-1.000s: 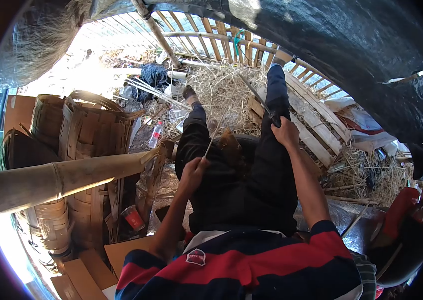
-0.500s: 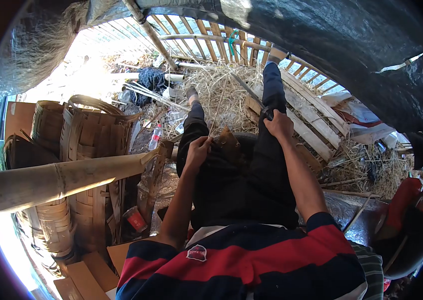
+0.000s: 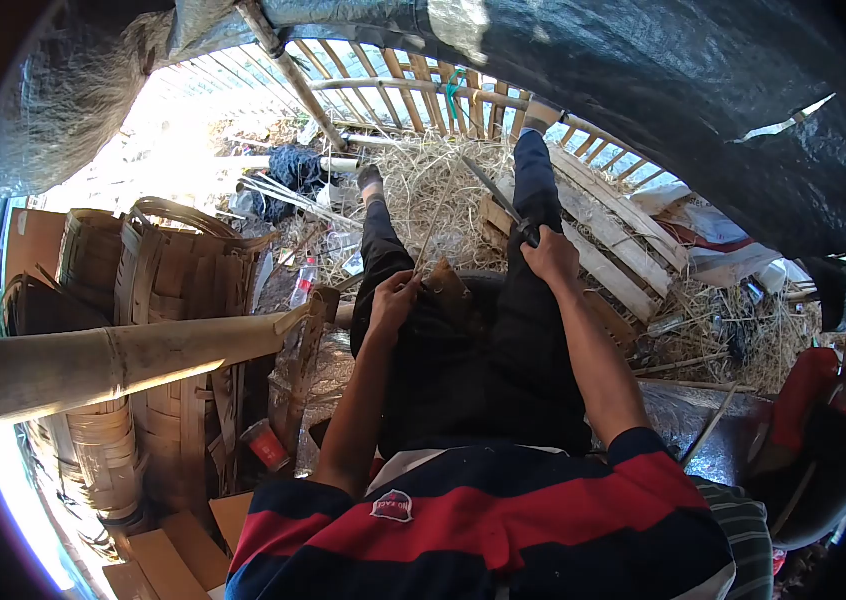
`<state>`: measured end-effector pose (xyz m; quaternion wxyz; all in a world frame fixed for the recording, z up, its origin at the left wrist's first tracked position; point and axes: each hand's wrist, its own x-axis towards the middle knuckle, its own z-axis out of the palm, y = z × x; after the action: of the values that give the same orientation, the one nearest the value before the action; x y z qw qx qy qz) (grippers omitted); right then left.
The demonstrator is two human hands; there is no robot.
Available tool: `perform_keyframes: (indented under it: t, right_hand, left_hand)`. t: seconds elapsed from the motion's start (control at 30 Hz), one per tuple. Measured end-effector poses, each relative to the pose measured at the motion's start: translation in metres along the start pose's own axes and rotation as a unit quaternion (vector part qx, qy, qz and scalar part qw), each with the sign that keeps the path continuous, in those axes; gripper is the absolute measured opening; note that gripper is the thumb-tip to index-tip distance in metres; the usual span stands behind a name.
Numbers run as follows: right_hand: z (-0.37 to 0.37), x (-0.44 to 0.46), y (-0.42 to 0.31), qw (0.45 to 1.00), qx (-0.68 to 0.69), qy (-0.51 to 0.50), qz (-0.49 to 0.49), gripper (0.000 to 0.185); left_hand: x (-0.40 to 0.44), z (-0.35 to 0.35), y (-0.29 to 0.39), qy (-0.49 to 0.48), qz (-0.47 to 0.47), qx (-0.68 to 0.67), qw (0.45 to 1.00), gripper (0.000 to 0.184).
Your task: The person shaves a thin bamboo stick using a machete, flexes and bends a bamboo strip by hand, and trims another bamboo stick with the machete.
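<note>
Your left grip (image 3: 395, 300) moved toward 12 o'clock, pinching the strip (image 3: 432, 235); right grip (image 3: 553, 258) clasps the knife (image 3: 495, 192): keep legs (image 3: 535, 315) clear.

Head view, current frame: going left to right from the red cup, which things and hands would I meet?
Red cup → bottle with a red label → left hand → knife blade → right hand → red object by the right edge.
</note>
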<state>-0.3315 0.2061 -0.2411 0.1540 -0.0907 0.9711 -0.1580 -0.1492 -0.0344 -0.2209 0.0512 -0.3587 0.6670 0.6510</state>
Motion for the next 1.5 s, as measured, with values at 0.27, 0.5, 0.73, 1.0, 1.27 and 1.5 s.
perform_keyframes:
  t: [0.27,0.5,0.73,1.0,1.27,1.5]
  right_hand:
    - [0.010,-0.011,0.008,0.996,0.031,0.081,0.037,0.037]
    - [0.003,-0.039,0.006,0.983,0.081,0.081,-0.144,0.040]
    - [0.007,-0.037,-0.016,0.948,-0.034,-0.056,-0.313,0.041]
    - [0.001,-0.020,-0.007,0.958,-0.009,-0.037,-0.283,0.042]
    - [0.000,-0.018,0.005,0.975,0.026,-0.012,-0.218,0.043]
    - [0.000,-0.026,0.001,0.951,0.017,-0.037,-0.306,0.042]
  left_hand:
    - [0.012,0.000,-0.001,0.046,-0.049,-0.037,0.997,0.026]
    - [0.016,0.016,0.005,-0.002,-0.032,-0.004,0.999,0.026]
    - [0.006,0.026,0.015,-0.025,-0.032,0.033,0.999,0.027]
    - [-0.006,0.025,0.019,-0.050,-0.024,-0.007,0.998,0.027]
    - [-0.033,0.010,0.019,-0.053,-0.021,-0.058,0.997,0.028]
    - [-0.035,0.011,0.015,-0.037,-0.051,-0.075,0.995,0.027]
